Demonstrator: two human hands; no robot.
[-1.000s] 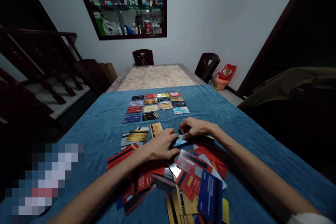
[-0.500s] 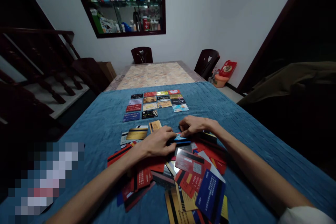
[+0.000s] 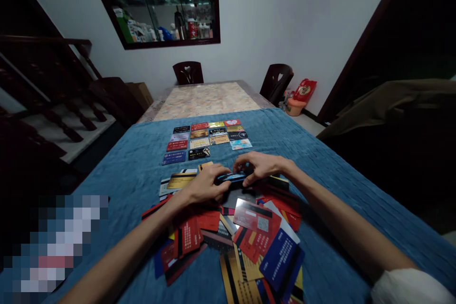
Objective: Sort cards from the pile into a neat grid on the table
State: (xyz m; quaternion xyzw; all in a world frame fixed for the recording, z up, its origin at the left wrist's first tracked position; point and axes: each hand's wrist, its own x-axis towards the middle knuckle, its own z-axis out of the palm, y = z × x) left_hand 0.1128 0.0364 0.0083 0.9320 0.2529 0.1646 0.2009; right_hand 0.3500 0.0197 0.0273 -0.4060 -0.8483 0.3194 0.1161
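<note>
My left hand [image 3: 206, 184] and my right hand [image 3: 261, 166] meet at the far edge of a loose pile of plastic cards. Between them is a small stack of blue cards [image 3: 231, 177], tilted nearly edge-on. Fingers and thumb of the left hand close on its left end, while those of the right hand close on its right end. Nearer me in the pile lie a translucent red card [image 3: 251, 213], a dark blue card [image 3: 281, 259] and gold cards with black stripes [image 3: 237, 278]. Another gold card [image 3: 181, 181] rests left of my hands.
Beyond my hands, several cards lie in rows, among them a blue card [image 3: 174, 157] and a black card [image 3: 199, 153]. They rest on a blue cloth [image 3: 142, 147] over the table. Chairs [image 3: 276, 83] stand at the far end. A blurred patch covers the lower left.
The blue cards have been lifted and tipped from lying flat to nearly edge-on. My right hand has shifted onto their right end. The whole view has moved slightly.
</note>
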